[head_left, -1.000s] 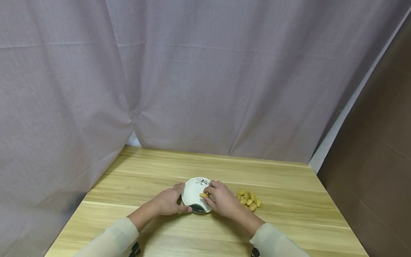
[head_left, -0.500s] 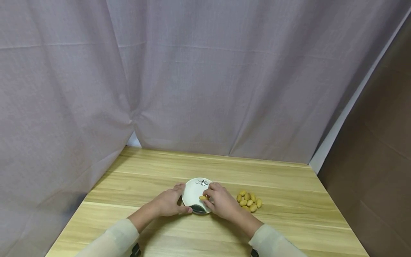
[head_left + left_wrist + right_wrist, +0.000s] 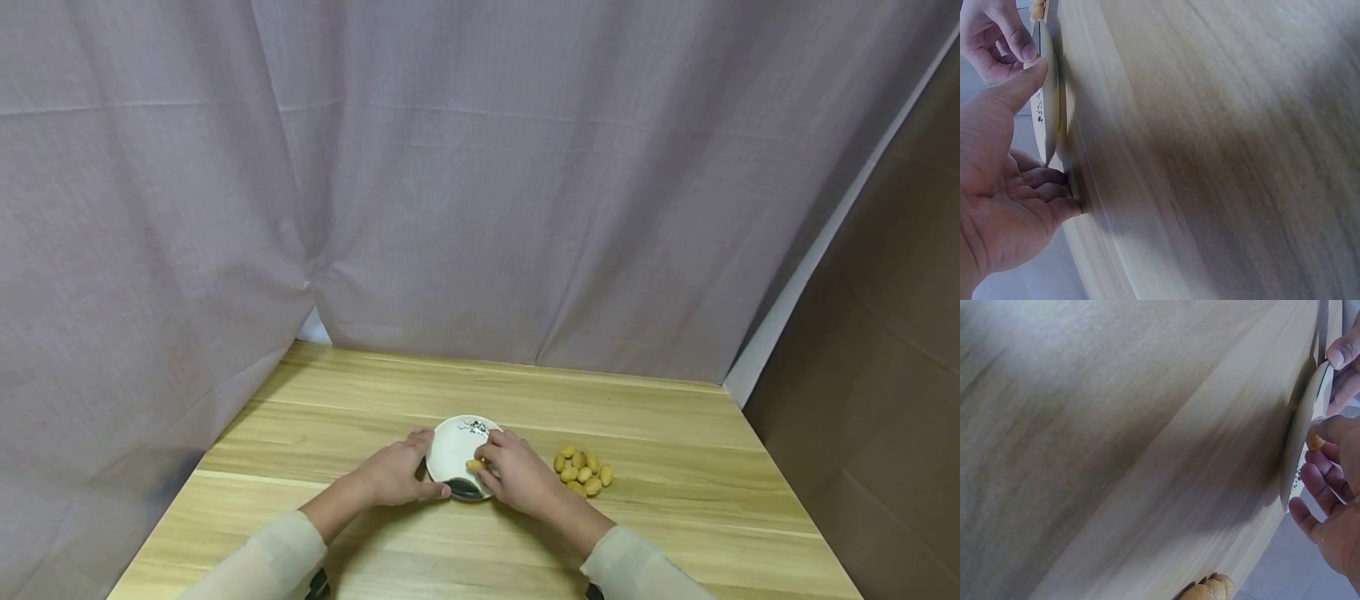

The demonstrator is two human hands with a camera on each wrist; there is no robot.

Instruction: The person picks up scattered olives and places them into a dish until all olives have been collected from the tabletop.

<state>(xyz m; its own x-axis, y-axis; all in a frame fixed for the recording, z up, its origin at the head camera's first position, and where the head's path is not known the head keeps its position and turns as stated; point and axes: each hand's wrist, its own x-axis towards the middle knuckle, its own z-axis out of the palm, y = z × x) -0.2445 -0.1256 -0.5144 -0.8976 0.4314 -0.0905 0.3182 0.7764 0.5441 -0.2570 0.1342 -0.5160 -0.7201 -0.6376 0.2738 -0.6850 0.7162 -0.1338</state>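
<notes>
A small round white plate (image 3: 452, 446) with a black branch pattern and a dark patch lies on the wooden table. My left hand (image 3: 395, 472) holds its left rim, thumb on the near side and fingers farther back. Over the plate, my right hand (image 3: 517, 472) pinches a small yellow oval piece (image 3: 473, 465), like a little fruit or nut, between thumb and fingers. The right wrist view shows this yellow oval piece (image 3: 1315, 439) close to the plate's face. Whether it touches the plate, I cannot tell.
Right of the plate, several similar yellow oval pieces (image 3: 583, 473) lie in a loose cluster on the wooden table (image 3: 360, 392). A grey-mauve curtain (image 3: 480, 208) hangs behind the table and down its left side. Brown cloth (image 3: 870, 375) hangs at the right.
My right hand has shifted slightly toward the near side of the plate with the yellow oval piece in its pinch. The left hand keeps its place on the rim.
</notes>
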